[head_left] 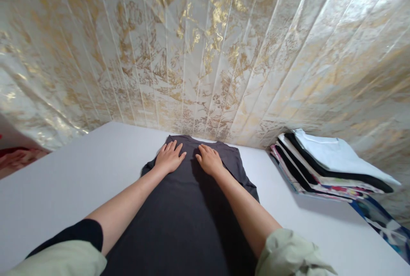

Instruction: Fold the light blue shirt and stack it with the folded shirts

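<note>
A dark grey T-shirt [185, 216] lies spread on the white table, its neckline at the far end and its lower part running out of view toward me. My left hand [169, 157] rests flat on the upper left of the shirt, fingers spread and pointing away. On the upper right, my right hand [209, 159] lies palm down with its fingers stretched out. A strip of the shirt shows between the two hands. Neither hand grips the cloth.
At the right stands a stack of folded clothes [323, 165], a white one on top. Blue patterned cloth [384, 225] lies at the table's right edge. Behind the white table [77, 173] hangs a shiny gold and white curtain [205, 54]. Reddish cloth [19, 161] shows at far left.
</note>
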Tool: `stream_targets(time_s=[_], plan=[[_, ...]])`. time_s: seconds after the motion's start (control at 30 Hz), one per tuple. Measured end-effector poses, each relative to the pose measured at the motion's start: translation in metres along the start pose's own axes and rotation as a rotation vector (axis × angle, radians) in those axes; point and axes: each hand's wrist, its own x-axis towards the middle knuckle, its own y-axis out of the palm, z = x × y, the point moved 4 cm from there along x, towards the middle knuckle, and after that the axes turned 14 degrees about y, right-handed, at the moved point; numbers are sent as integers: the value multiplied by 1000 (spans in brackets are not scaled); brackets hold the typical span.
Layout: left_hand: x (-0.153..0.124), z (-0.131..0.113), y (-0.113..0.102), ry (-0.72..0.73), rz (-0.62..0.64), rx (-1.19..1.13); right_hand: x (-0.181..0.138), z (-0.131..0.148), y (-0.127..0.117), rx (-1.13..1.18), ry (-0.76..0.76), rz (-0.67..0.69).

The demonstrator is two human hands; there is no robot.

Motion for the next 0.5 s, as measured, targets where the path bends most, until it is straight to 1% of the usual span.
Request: stream_targets(time_s=[0.03,0.1,0.2,0.27,0.37,0.43,0.5], plan=[[0,0,0,2,-4,-1,7,7,5,3,-1,17],[-1,0,0,7,-17,-7,21,12,15,-6,45,37],[-1,1,2,7,-27,-10,35,6,25,-28,140,5],[-1,1,2,4,-32,-9,37,2,26,-38,163,-19],[-1,2,3,0,-18,-6,28,3,23,-45,151,-34],[-1,2,3,-2,-1,0,12,9,21,-43,81,-10],[0,2,3,-6,11,7,-13,13,18,-40,-13,39]])
